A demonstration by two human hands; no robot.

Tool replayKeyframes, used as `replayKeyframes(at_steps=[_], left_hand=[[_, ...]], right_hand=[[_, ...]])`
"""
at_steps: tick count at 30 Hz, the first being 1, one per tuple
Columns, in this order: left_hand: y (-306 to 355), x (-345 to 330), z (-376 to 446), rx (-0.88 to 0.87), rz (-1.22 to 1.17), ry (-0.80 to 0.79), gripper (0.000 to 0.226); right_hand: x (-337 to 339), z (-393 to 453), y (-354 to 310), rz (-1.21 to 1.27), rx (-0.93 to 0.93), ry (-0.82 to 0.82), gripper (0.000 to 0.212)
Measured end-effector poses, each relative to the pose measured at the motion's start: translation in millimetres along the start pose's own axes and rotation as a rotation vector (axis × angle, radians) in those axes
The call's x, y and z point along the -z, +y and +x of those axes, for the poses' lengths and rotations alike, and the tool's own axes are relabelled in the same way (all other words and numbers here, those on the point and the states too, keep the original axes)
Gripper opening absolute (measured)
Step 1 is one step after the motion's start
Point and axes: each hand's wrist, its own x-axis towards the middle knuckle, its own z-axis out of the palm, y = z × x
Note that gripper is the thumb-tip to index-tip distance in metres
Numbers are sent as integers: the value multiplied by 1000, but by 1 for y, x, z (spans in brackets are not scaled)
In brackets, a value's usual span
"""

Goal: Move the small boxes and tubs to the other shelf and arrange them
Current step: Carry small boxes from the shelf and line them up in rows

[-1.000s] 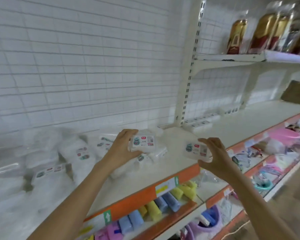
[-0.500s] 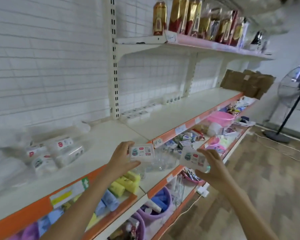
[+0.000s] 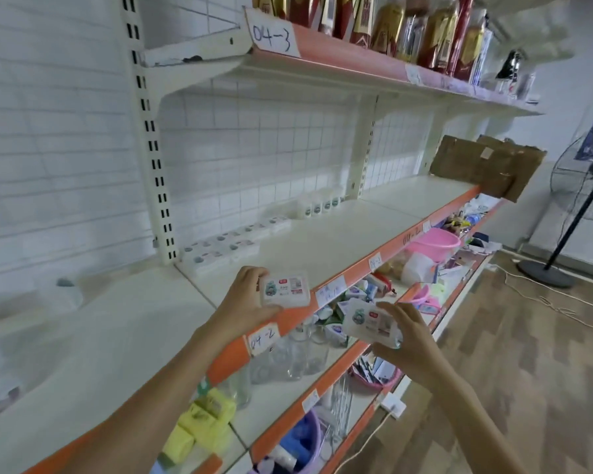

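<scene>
My left hand (image 3: 243, 306) grips a small white box (image 3: 285, 290) with a red and green label, held over the front edge of the white shelf (image 3: 322, 241). My right hand (image 3: 408, 340) grips a second small white box (image 3: 370, 321), lower and further out, in front of the orange shelf edge (image 3: 367, 268). At the back of that shelf lie rows of like white boxes (image 3: 226, 248), and to their right stand several small white tubs (image 3: 319, 206) against the wire grid wall.
A white slotted upright (image 3: 151, 142) divides the left shelf bay from the right one. Above hangs shelf 04-3 (image 3: 374, 66) with gold and red packs. Lower shelves hold clear bottles (image 3: 295, 354), yellow packs (image 3: 206, 419) and a pink basin (image 3: 432, 244). A cardboard sheet (image 3: 486, 165) and a standing fan (image 3: 586, 200) are at the right.
My view has swung right from the left bay with its pile of white packs to the right bay. Both hands carried their boxes along to the right, closer to the rows at the back.
</scene>
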Motion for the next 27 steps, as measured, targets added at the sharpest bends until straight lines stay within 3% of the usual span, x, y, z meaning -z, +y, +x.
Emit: replayKeyframes(at_steps=[7, 14, 19, 27], left_hand=[[-21, -21, 111, 50, 32, 8, 66], [-45, -32, 168, 140, 141, 33, 65], [-58, -33, 192, 248, 245, 68, 72], [-67, -39, 207, 444, 483, 157, 100]], right_hand=[[5, 116, 29, 3, 60, 1, 70], [-8, 221, 45, 48, 153, -92, 70], [-27, 306, 58, 34, 296, -206, 69], [-57, 413, 60, 57, 490, -516, 68]])
